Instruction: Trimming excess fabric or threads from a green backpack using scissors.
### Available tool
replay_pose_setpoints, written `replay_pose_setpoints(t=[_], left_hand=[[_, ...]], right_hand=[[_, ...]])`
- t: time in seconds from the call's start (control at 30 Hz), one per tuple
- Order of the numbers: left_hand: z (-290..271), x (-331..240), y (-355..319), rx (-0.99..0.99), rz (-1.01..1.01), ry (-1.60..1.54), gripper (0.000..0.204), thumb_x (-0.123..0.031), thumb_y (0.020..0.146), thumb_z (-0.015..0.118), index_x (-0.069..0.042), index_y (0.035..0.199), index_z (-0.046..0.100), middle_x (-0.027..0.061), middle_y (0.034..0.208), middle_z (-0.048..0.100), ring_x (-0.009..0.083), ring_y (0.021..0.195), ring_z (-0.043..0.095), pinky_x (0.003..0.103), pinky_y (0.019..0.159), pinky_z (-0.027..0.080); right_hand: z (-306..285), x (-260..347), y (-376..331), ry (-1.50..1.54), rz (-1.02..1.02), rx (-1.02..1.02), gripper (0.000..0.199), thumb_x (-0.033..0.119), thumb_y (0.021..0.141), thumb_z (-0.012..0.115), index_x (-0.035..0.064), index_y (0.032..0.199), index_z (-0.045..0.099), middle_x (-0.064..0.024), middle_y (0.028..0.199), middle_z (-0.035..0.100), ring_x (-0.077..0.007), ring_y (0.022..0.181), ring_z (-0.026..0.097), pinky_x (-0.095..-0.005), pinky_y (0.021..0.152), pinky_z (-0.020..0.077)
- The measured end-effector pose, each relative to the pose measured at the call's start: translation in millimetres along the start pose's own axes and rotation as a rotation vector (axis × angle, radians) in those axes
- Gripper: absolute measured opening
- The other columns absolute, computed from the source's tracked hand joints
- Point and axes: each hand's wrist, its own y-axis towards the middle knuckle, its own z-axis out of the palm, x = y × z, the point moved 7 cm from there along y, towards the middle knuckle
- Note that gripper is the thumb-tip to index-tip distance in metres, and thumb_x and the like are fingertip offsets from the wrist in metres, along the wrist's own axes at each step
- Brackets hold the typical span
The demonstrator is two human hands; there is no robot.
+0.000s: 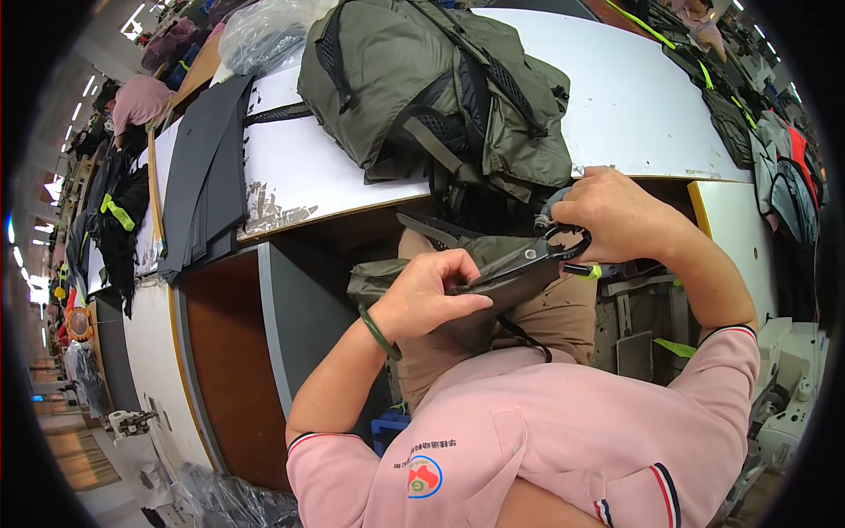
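Over my lap, my right hand [607, 211] grips the dark looped handles of a pair of scissors [530, 254], whose blades point left toward my other hand. My left hand [427, 295], with a green bangle on the wrist, pinches olive-green fabric [374, 275] between thumb and fingers. The blade tips are hard to make out against this cloth. An olive backpack [387, 70] with black mesh and straps lies on the white table just beyond, its straps hanging over the front edge toward the cloth.
Dark grey flat sheets [204, 167] overhang the white table [290, 167] at left. Behind them lies a clear plastic bag [264, 40]. Open shelving [224, 370] stands under the table. More bags [788, 189] sit at right, near a white machine [788, 387]. Another person [141, 101] is far left.
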Motion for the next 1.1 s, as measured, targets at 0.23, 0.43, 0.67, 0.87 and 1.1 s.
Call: replay_pose_setpoints(t=[0.23,0.43,0.67,0.87,1.1], left_hand=[[-1,-2,-9,-0.12,0.13,0.01,0.025,-0.009,0.079,0.077,-0.005,0.082,0.052,-0.0019,0.076,0.054,0.0062,0.065,0.046,0.023,0.057,0.039],[-4,-43,-53,-0.703,0.787,0.766,0.031,0.01,0.062,0.071,-0.005,0.078,0.049,0.0105,0.092,0.066,0.0217,0.07,0.058,0.03,0.065,0.045],[1,-37,-66,-0.722,1.013,0.827,0.038,0.007,0.052,0.073,-0.009,0.08,0.051,0.01,0.102,0.068,0.0245,0.065,0.055,0.039,0.072,0.045],[4,-40,-64,-0.706,1.022,0.799,0.036,0.009,0.053,0.071,-0.008,0.078,0.051,0.0089,0.099,0.068,0.0233,0.064,0.055,0.038,0.074,0.046],[3,-43,-55,-0.665,0.958,0.703,0.035,0.011,0.055,0.07,-0.008,0.076,0.05,0.0082,0.097,0.068,0.0217,0.066,0.058,0.037,0.073,0.046]], right_hand=[[11,-7,6,0.398,0.111,-0.016,0.037,0.031,0.072,0.082,0.0015,0.081,0.06,-0.0142,0.073,0.063,-0.0313,0.067,0.062,-0.0382,0.062,0.0478],[39,7,5,0.776,0.054,-0.094,0.029,0.016,0.077,0.079,-0.0011,0.083,0.056,-0.0151,0.07,0.057,-0.0297,0.06,0.051,-0.0347,0.057,0.0432],[26,6,-19,0.478,0.029,-0.167,0.042,0.034,0.069,0.085,0.0043,0.075,0.056,-0.011,0.066,0.054,-0.0323,0.063,0.053,-0.0386,0.058,0.0419],[-13,6,-33,0.077,-0.001,-0.361,0.039,0.027,0.061,0.084,0.0085,0.07,0.051,-0.0065,0.064,0.051,-0.028,0.064,0.054,-0.0369,0.066,0.0425],[-27,17,-25,-0.098,-0.044,-0.374,0.037,0.023,0.057,0.082,0.0087,0.069,0.05,-0.0039,0.064,0.049,-0.024,0.065,0.054,-0.0358,0.07,0.0433]])
